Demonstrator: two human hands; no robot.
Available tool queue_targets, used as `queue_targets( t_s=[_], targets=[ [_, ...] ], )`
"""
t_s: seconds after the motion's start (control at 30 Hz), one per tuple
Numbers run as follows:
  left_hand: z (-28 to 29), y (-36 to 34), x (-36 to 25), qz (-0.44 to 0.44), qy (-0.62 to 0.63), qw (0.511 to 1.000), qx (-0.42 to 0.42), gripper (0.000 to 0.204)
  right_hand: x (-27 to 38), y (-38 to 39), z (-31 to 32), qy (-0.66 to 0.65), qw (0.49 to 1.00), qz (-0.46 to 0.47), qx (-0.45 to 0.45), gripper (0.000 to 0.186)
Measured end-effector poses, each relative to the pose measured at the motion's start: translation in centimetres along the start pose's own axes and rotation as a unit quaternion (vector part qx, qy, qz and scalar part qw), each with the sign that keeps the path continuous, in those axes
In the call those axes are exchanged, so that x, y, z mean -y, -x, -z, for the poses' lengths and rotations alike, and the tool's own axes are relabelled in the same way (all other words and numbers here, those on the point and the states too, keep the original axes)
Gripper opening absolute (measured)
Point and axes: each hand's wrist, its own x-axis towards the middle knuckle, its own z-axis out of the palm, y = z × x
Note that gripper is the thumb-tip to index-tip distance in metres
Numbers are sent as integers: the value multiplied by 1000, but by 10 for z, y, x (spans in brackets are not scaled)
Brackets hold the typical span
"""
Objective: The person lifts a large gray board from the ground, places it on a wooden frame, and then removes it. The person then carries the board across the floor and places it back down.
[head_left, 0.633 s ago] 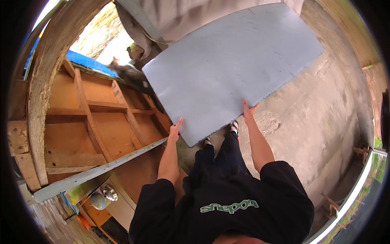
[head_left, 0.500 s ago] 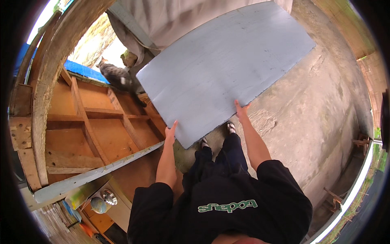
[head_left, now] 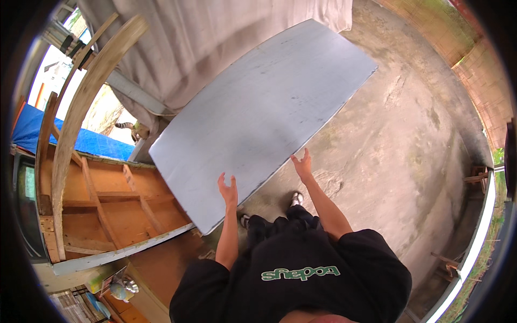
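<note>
A large grey-painted board (head_left: 258, 107) with scuffed marks lies in front of me, its long near edge running from lower left to upper right. My left hand (head_left: 228, 189) is over the board's near left part, thumb and fingers apart, gripping nothing. Beside the near long edge is my right hand (head_left: 302, 163), also open, with a gap between thumb and fingers. Whether its fingertips still touch the edge, I cannot tell. What the board rests on is hidden beneath it.
A wooden frame panel (head_left: 116, 203) with crossing battens stands at left, next to curved wooden pieces (head_left: 89, 91) and a blue tarp (head_left: 89, 139). A draped cloth (head_left: 188, 43) hangs behind the board. Rough concrete floor (head_left: 393, 161) extends to the right. A striped animal tail (head_left: 125, 125) shows at left.
Both hands have let go of the board and opened. The board sits lower and further left in view. The cat has moved away, mostly out of sight.
</note>
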Motion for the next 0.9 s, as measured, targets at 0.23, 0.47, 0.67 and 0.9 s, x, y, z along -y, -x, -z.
queue_targets(
  t_s=[0.23, 0.47, 0.67, 0.9],
  targets=[
    [-180, 1, -107, -63, 51, 990, 113, 39, 25, -89, 164, -77, 996, -30, -38, 53],
    [-329, -36, -176, -172, 35, 960, 220, 35, -12, -179, 226, -106, 990, -78, -48, 46],
    [-455, -72, -239, -160, 37, 963, 216, 36, -20, -282, 298, -43, 992, -111, -39, 45],
    [-572, -106, -321, -165, 24, 957, 239, 36, 36, -421, 366, -32, 999, -38, -12, 43]
  ],
)
